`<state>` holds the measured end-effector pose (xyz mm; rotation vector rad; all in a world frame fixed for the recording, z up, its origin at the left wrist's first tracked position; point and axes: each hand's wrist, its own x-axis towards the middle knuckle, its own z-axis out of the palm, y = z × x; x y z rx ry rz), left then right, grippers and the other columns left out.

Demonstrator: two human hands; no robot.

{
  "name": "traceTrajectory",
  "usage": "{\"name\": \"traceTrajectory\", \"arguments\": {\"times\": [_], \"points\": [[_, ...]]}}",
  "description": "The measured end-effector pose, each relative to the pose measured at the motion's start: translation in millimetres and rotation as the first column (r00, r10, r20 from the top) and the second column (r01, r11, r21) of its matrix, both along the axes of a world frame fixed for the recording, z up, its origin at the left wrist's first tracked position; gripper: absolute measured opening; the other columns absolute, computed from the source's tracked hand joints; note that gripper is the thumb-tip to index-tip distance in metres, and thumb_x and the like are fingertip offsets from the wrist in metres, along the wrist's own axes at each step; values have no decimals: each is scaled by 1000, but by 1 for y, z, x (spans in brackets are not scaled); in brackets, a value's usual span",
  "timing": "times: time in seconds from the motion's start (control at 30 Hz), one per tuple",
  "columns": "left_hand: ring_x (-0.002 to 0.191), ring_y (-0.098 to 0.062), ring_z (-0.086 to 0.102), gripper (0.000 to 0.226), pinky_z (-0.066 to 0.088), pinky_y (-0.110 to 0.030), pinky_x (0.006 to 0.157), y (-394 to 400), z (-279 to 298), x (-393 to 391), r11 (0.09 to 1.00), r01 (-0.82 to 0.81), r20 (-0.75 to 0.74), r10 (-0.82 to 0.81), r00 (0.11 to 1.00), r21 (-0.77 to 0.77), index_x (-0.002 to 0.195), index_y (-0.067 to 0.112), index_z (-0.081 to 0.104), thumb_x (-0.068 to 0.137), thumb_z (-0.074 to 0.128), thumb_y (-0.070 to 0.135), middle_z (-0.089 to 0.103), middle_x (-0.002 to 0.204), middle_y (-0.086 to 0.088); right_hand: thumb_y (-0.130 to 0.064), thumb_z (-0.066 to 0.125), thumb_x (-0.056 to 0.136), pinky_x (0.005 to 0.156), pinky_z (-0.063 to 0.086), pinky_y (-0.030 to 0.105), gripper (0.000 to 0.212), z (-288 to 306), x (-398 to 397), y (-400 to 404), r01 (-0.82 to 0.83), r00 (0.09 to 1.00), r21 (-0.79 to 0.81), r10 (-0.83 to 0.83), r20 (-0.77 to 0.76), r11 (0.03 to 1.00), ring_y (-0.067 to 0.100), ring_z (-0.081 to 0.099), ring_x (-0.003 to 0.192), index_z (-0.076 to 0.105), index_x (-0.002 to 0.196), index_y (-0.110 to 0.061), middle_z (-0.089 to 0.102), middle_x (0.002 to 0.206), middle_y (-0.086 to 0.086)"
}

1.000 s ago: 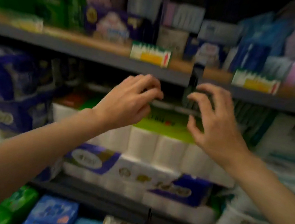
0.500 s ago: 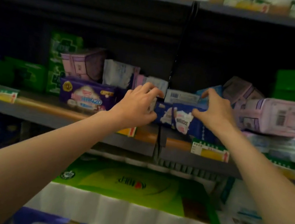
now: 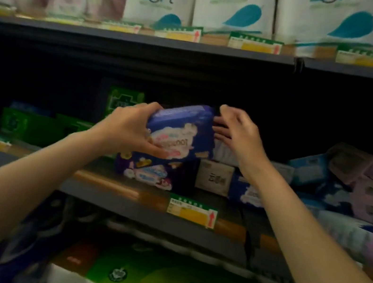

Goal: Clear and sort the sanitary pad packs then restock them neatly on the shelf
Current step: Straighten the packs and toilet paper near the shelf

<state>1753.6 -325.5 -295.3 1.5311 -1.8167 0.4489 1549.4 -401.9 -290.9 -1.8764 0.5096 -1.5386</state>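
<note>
The left hand (image 3: 130, 129) grips a glossy blue plastic sanitary pad pack (image 3: 180, 130), lifted tilted above the grey metal shelf (image 3: 120, 202) for sorting; at its three o'clock the right hand (image 3: 239, 133) hovers unclenched, steadying.

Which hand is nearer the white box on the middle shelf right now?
Right. The right hand hovers just above the white box, fingers behind the blue pack. The left hand grips that pack, farther left.

Both forearms bare; left hand (image 3: 130, 129) and right hand (image 3: 241, 136) ungloved.
</note>
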Motion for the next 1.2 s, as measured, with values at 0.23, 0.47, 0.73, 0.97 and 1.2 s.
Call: {"name": "traceTrajectory", "arguments": {"times": [0.23, 0.47, 0.73, 0.97, 1.2], "points": [[90, -24, 60, 66, 53, -45, 79, 14, -20, 84, 961, -276, -282, 262, 923, -8, 101, 18, 44, 59, 81, 52, 59, 102, -5, -33, 73, 80, 103, 38, 28, 77, -38, 77, -72, 326, 519, -118, -281, -807, 938, 24, 42, 130, 33, 143, -11, 40, 145, 7], [93, -25, 58, 71, 50, -47, 82, 14, -45, 108, 931, -363, -253, 346, 904, -24, 106, 20, 42, 59, 78, 59, 57, 103, -4, -36, 84, 65, 94, 44, 32, 75, -50, 102, -78, 381, 352, -301, -438, -827, 874, 28, 49, 117, 47, 129, -20, 54, 129, 10], [82, -6, 58, 58, 50, -22, 69, 34, -70, 108, 931, -191, -674, -74, 735, -310, 105, 20, 41, 66, 79, 42, 54, 90, 14, -41, 83, 65, 81, 48, 30, 65, -9, 79, -9, 445, 771, -305, -533, -349, 842, 24, 60, 103, 58, 118, -11, 64, 114, 7], [96, 6, 61, 49, 51, -14, 76, 102, -164, 97, 877, -129, -716, -284, 638, -462, 112, 20, 40, 78, 74, 27, 58, 109, 7, -65, 74, 52, 75, 56, 48, 45, -98, 66, 99, 155, 935, -44, -161, -317, 987, 20, 68, 93, 64, 75, -27, 73, 91, -1], [86, -10, 62, 59, 53, -36, 76, 159, -360, 123, 968, -215, -562, 250, 789, 128, 98, 30, 45, 56, 73, 62, 61, 95, 3, -32, 79, 72, 63, 47, 26, 24, -271, 43, 110, 116, 698, 200, 64, -714, 973, 14, 61, 84, 63, 85, -19, 68, 89, 2]]}}
